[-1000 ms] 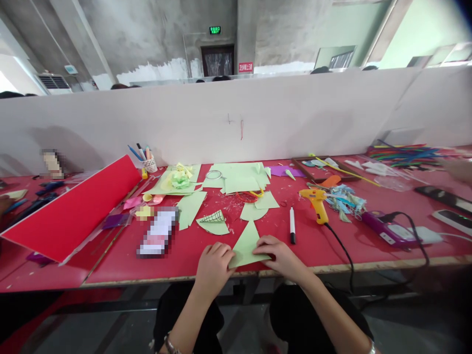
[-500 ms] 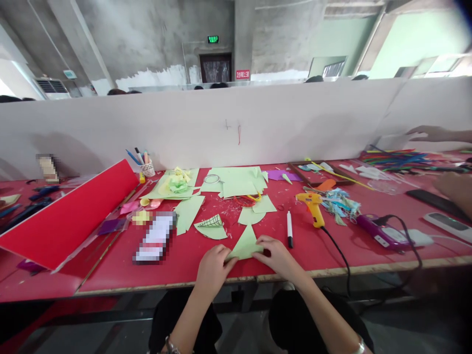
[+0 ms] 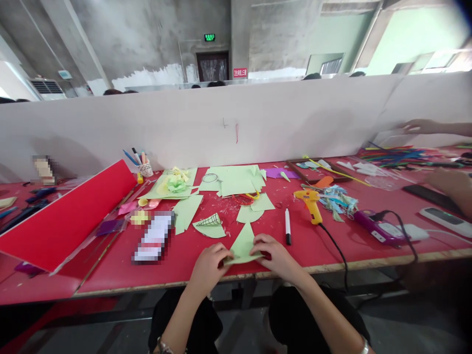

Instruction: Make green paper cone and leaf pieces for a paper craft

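a red counter (image 3: 114, 268) runs below a pale partition (image 3: 177, 128). left of center lies a pixelated phone (image 3: 154, 237). at lower center my left grip (image 3: 207, 265) pinches one corner of the green paper (image 3: 242, 246), my right grip (image 3: 276, 258) its other side; then a marker (image 3: 288, 227), upright in frame, and a yellow glue gun (image 3: 312, 204).

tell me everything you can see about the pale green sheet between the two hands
The pale green sheet looks like thin, plain paper or light card, roughly triangular, narrowing to a point away from the person. Its wide near edge looks slightly bent up. It is at the front of the red table, with the left hand gripping its left corner and the right hand its right side. Its tip reaches other green cut pieces; whether they touch is unclear.
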The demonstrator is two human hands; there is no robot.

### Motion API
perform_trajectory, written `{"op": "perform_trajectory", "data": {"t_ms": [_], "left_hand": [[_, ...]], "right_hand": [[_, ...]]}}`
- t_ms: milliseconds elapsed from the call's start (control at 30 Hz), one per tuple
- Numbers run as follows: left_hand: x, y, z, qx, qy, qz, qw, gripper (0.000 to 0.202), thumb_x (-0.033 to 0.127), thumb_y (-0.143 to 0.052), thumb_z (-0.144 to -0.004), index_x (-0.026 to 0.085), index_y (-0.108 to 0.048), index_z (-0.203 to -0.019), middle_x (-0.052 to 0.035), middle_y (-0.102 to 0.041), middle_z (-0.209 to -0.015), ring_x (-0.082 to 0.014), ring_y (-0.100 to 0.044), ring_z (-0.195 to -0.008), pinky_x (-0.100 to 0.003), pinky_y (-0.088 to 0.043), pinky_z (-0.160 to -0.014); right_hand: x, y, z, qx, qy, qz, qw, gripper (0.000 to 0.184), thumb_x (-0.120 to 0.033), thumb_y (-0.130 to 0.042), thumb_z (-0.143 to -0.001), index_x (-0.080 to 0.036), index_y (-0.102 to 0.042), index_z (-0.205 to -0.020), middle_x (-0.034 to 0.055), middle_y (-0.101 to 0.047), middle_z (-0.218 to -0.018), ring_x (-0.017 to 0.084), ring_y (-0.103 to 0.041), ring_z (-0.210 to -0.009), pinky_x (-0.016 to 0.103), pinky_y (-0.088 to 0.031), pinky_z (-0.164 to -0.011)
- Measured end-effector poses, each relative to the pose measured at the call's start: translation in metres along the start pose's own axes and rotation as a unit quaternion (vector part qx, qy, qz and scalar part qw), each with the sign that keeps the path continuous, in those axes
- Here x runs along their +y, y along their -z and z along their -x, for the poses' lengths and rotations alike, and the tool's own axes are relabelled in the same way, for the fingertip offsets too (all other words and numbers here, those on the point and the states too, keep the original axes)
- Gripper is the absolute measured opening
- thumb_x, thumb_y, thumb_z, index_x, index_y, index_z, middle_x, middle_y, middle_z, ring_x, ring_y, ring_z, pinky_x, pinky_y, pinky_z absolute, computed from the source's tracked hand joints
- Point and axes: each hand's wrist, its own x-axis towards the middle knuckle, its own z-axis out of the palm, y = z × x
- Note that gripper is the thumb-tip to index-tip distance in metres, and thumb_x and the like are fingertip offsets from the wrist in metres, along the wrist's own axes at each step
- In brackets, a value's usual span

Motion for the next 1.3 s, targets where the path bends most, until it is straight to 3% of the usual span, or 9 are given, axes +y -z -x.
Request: {"op": "perform_trajectory", "data": {"t_ms": [100,167,267,433,667,767,900,1067,1300], "left_hand": [[0.006,-0.002,-0.004,0.001,-0.030,-0.035,0.999,0.019,0.018,-0.054,-0.076,0.025,-0.061,-0.091,-0.0004,-0.058,-0.086,-0.0156,-0.053,-0.082,-0.027,-0.038,-0.074],[0.008,-0.005,-0.007,0.000,-0.037,-0.027,0.999,0.015,0.020,-0.050,-0.079,0.024,-0.061,-0.090,-0.0008,-0.059,-0.087,-0.0150,-0.053,-0.082,-0.026,-0.039,-0.072],[0.005,-0.008,-0.010,0.009,-0.010,-0.011,1.000,0.018,0.027,-0.044,-0.084,0.019,-0.060,-0.082,-0.0019,-0.058,-0.081,-0.0145,-0.054,-0.077,-0.023,-0.040,-0.065],[-0.004,-0.010,-0.008,0.043,0.061,-0.043,0.996,0.027,0.038,-0.043,-0.083,0.016,-0.056,-0.074,-0.0033,-0.056,-0.072,-0.0163,-0.053,-0.070,-0.024,-0.040,-0.061],[-0.007,-0.008,-0.010,0.024,0.065,-0.035,0.997,0.026,0.031,-0.039,-0.085,0.015,-0.052,-0.069,-0.0030,-0.053,-0.070,-0.0155,-0.052,-0.065,-0.025,-0.041,-0.057],[-0.007,-0.009,-0.009,0.043,0.057,-0.023,0.997,0.018,0.025,-0.040,-0.084,0.015,-0.054,-0.089,-0.0051,-0.055,-0.084,-0.0158,-0.054,-0.073,-0.026,-0.044,-0.062],[0.000,-0.012,-0.005,0.101,0.003,-0.092,0.991,0.036,0.013,-0.039,-0.083,0.022,-0.044,-0.116,-0.0091,-0.047,-0.113,-0.0203,-0.049,-0.100,-0.031,-0.045,-0.076],[0.014,-0.015,0.001,0.006,-0.142,-0.193,0.971,0.029,0.015,-0.039,-0.085,0.023,-0.053,-0.108,-0.0050,-0.055,-0.108,-0.0207,-0.050,-0.097,-0.035,-0.042,-0.082],[0.015,-0.024,0.011,-0.010,-0.106,-0.163,0.981,0.040,0.033,-0.042,-0.084,0.018,-0.042,-0.121,-0.0080,-0.050,-0.114,-0.0219,-0.045,-0.103,-0.036,-0.042,-0.086]], "right_hand": [[0.002,0.000,0.003,-0.016,-0.001,-0.003,1.000,0.027,-0.004,-0.053,-0.067,-0.023,-0.067,-0.081,0.0051,-0.057,-0.106,0.019,-0.050,-0.101,0.033,-0.039,-0.088],[0.002,-0.001,0.003,-0.001,-0.013,-0.008,1.000,0.020,-0.009,-0.055,-0.069,-0.022,-0.067,-0.080,0.0054,-0.060,-0.105,0.019,-0.051,-0.099,0.034,-0.040,-0.087],[-0.001,-0.003,-0.001,0.036,-0.035,-0.011,0.999,0.008,-0.020,-0.058,-0.072,-0.019,-0.065,-0.073,0.0064,-0.063,-0.098,0.020,-0.054,-0.094,0.033,-0.042,-0.084],[-0.003,-0.007,-0.006,0.069,-0.062,-0.001,0.996,0.018,-0.024,-0.056,-0.074,-0.016,-0.059,-0.059,0.0088,-0.062,-0.095,0.020,-0.057,-0.087,0.032,-0.044,-0.078],[-0.002,-0.015,-0.007,0.105,-0.067,0.049,0.991,0.011,-0.024,-0.060,-0.071,-0.016,-0.059,-0.064,0.0094,-0.060,-0.095,0.022,-0.053,-0.088,0.034,-0.042,-0.079],[0.001,-0.019,-0.008,0.114,-0.068,0.061,0.989,0.014,-0.023,-0.060,-0.071,-0.016,-0.056,-0.059,0.0099,-0.059,-0.094,0.023,-0.051,-0.088,0.036,-0.042,-0.080],[0.003,-0.022,-0.008,0.116,-0.062,0.073,0.989,0.017,-0.023,-0.059,-0.072,-0.017,-0.053,-0.057,0.0098,-0.058,-0.093,0.023,-0.050,-0.087,0.036,-0.042,-0.076],[0.003,-0.021,-0.008,0.112,-0.046,0.087,0.989,0.013,-0.020,-0.058,-0.072,-0.017,-0.055,-0.060,0.0091,-0.057,-0.091,0.022,-0.050,-0.086,0.036,-0.042,-0.076],[-0.001,-0.019,-0.007,0.117,-0.040,0.096,0.988,0.008,-0.022,-0.058,-0.073,-0.016,-0.059,-0.066,0.0092,-0.058,-0.090,0.023,-0.050,-0.088,0.036,-0.042,-0.077]]}}
